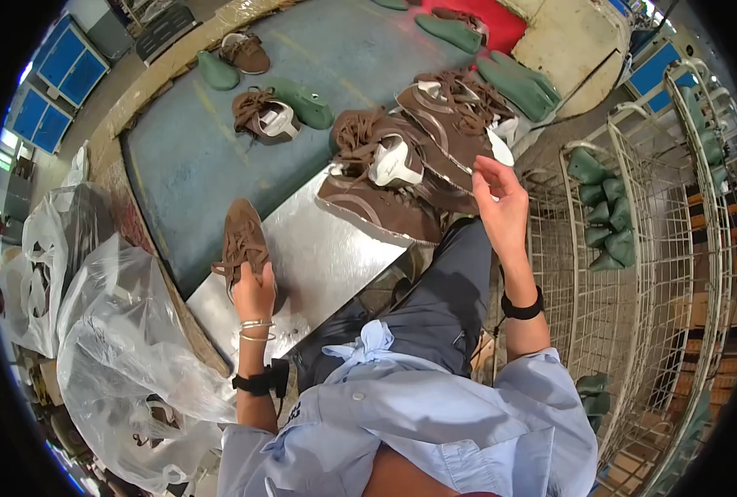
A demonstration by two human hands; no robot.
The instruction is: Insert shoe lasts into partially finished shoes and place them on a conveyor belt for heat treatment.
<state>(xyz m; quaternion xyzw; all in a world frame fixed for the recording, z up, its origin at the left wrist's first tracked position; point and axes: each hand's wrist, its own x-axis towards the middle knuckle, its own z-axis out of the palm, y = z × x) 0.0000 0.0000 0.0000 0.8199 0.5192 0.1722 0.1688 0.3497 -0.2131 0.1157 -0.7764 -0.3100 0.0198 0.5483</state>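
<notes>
My left hand (255, 291) grips the heel end of a brown lace-up shoe (244, 225), its toe pointing away from me, over a shiny metal plate (323, 253). Raised beside a heap of brown shoe uppers (447, 137), my right hand (502, 201) has its fingers apart and slightly bent, with nothing in them. In the heap, white linings show inside the uppers, and a brown upper (372, 207) at the near side overhangs the plate's far edge.
A grey-blue conveyor belt (169, 166) carries green shoe lasts (298, 101) and more brown shoes (262, 116). Wire racks (633, 331) holding green lasts (604, 207) stand close on my right. Clear plastic bags (128, 331) crowd the left side, with brown items inside.
</notes>
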